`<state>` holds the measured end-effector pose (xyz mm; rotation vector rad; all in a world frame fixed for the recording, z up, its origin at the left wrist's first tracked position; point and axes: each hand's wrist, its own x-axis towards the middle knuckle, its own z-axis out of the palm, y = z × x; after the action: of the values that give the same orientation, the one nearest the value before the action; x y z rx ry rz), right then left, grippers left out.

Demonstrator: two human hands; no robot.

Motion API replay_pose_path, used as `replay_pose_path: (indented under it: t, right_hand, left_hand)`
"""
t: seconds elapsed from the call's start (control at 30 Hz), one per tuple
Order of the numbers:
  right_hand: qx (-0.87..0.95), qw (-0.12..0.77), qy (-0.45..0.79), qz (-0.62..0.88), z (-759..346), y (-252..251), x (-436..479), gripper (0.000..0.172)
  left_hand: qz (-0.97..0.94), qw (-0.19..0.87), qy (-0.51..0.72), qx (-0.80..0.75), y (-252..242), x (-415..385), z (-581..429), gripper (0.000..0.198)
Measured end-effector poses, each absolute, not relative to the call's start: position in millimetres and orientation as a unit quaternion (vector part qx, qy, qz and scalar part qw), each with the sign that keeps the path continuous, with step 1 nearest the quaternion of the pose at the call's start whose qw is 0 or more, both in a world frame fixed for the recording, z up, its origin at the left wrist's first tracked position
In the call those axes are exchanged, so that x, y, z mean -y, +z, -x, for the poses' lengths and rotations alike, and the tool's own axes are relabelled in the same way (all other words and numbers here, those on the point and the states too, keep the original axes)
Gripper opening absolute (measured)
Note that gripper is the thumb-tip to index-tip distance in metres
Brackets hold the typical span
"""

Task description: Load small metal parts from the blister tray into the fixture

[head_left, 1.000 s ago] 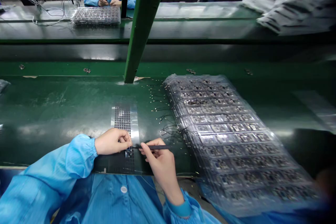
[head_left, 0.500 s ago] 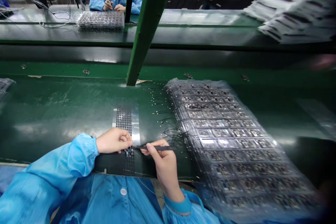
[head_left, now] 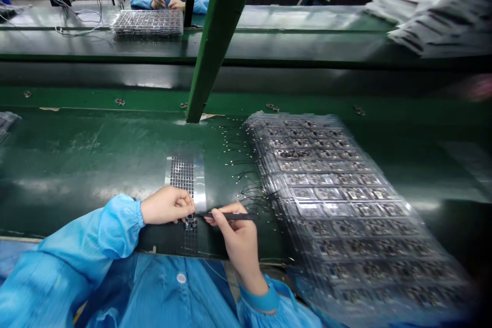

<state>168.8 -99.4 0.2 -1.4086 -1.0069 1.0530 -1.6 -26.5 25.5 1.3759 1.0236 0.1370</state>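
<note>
The right hand point(head_left: 241, 241) seems to have slid slightly rightward along the black tweezers point(head_left: 230, 216), showing more of them.

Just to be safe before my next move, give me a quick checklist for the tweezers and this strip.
Right hand grip on black tweezers: ok, pinched between the fingers.
Left hand at the gridded strip: ok, fingers at its lower end.
Tweezer tip on the small dark parts: cannot tell, fingers crowd the spot.
Loose wire bits on the green bench: not ok, scattered beside the strip.
Stacked clear trays of circuit boards: ok, apart from both hands.
</note>
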Motion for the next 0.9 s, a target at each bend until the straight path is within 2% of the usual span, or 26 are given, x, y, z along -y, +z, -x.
replay_pose_path:
  t: [0.9]
  right_hand:
    - [0.419, 0.525, 0.433, 0.602, -167.2, -2.6, 102.2, 0.024]
  left_hand:
    - [-0.605, 0.656, 0.069, -0.445, 23.2, 27.3, 2.3, 0.017]
